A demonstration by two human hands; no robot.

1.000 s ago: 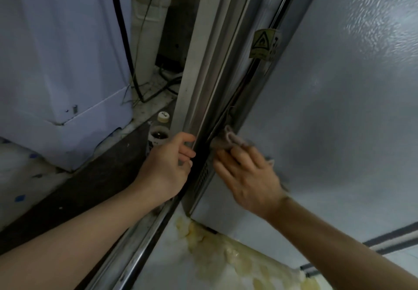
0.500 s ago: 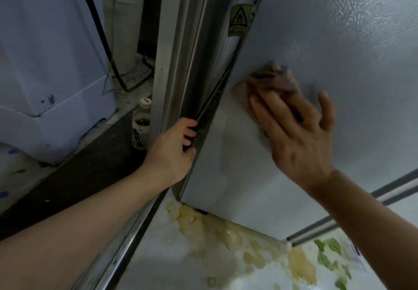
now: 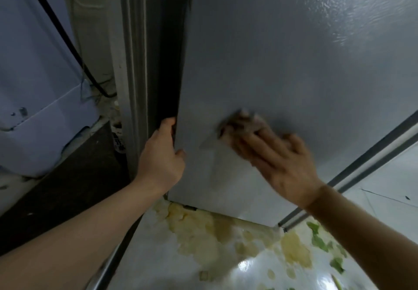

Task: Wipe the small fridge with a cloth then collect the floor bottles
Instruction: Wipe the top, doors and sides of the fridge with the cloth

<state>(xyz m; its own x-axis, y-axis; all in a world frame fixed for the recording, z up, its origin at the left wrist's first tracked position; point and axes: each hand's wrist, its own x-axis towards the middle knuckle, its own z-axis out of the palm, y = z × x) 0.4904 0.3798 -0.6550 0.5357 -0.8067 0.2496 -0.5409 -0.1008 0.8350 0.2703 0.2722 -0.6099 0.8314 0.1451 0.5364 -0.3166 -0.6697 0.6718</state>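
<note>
The small fridge's grey side panel (image 3: 282, 63) fills the upper right of the head view. My right hand (image 3: 273, 158) presses a crumpled brownish cloth (image 3: 243, 121) flat against the lower part of that panel. My left hand (image 3: 161, 158) grips the panel's left edge, fingers curled around it into the dark gap. A bottle (image 3: 118, 140) with a dark label stands on the floor behind the metal frame, mostly hidden by it.
A metal door frame (image 3: 133, 63) runs down just left of the fridge. A white appliance (image 3: 34, 86) with a black cable (image 3: 67, 40) stands at the left. Dark flooring (image 3: 67, 187) lies below it. The glossy floor sheet (image 3: 214, 244) below the fridge bears yellow and green patterns.
My right hand with the cloth went from the fridge's edge up onto the panel, then down and left across it. My left hand stays on the edge. The camera has swung right and closer.
</note>
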